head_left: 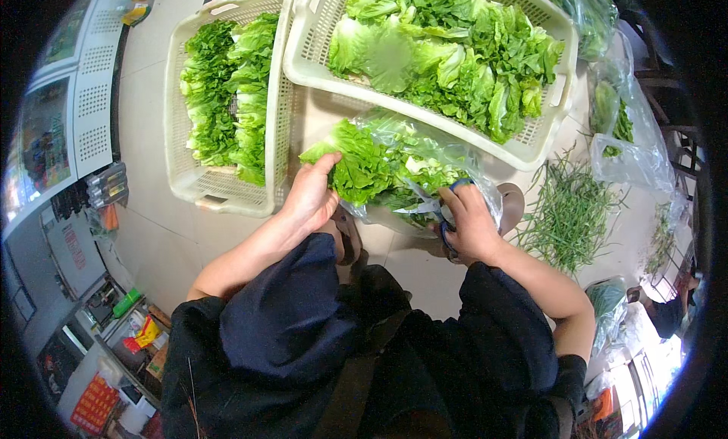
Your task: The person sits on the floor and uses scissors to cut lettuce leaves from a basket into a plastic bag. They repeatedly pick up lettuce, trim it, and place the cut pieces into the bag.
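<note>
My left hand point(311, 193) grips a head of leafy green lettuce point(359, 165) near its pale base, the leaves pointing right. In my right hand point(471, 222) is a pair of scissors point(437, 207) with dark blue handles, its blades apart and pointing left towards the leaves. Beneath the lettuce and the scissors lies a clear plastic bag point(483, 180) with cut leaves and pale trimmings point(429, 167) in it. Whether the blades touch a leaf, I cannot tell.
A white plastic crate point(274, 98) with rows of lettuce stands at the left; a larger crate point(409, 110) heaped with lettuce is ahead. Loose thin green stalks point(571, 211) lie on the tiled floor at the right, near more plastic bags point(637, 149). My sandalled feet are under the bag.
</note>
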### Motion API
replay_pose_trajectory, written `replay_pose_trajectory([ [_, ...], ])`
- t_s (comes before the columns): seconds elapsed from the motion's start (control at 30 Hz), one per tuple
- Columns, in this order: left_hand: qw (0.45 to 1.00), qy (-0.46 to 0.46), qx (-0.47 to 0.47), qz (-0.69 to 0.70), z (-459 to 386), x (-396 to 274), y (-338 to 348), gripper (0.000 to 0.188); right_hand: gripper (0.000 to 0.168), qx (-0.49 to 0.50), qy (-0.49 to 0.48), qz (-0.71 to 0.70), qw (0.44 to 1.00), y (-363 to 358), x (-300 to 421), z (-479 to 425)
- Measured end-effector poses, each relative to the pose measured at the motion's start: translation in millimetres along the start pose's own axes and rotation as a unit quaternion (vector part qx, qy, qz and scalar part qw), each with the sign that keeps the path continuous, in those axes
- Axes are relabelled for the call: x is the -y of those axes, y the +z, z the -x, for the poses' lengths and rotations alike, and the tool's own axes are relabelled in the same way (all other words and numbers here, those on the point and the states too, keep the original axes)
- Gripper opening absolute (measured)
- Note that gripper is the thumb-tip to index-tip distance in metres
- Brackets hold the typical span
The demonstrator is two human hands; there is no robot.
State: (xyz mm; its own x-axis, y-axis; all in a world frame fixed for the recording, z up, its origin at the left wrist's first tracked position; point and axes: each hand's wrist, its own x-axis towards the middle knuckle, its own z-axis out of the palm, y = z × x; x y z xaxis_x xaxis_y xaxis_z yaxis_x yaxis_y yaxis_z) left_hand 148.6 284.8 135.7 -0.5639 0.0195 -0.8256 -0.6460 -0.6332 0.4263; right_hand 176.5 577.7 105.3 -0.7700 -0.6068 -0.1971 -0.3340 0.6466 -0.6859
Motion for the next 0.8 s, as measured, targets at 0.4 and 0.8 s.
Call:
replay_pose_trajectory([
  [0.4, 0.999, -0.032, -0.031, 0.022, -2, 4, 4, 0.032, 0.057, -0.091, -0.085, 0.036, 0.992, 0, 30, -53],
  [0.8, 0.988, -0.038, -0.018, 0.152, -3, -25, -17, 0.037, 0.051, 0.094, -0.034, 0.053, 0.994, 2, -15, 0],
])
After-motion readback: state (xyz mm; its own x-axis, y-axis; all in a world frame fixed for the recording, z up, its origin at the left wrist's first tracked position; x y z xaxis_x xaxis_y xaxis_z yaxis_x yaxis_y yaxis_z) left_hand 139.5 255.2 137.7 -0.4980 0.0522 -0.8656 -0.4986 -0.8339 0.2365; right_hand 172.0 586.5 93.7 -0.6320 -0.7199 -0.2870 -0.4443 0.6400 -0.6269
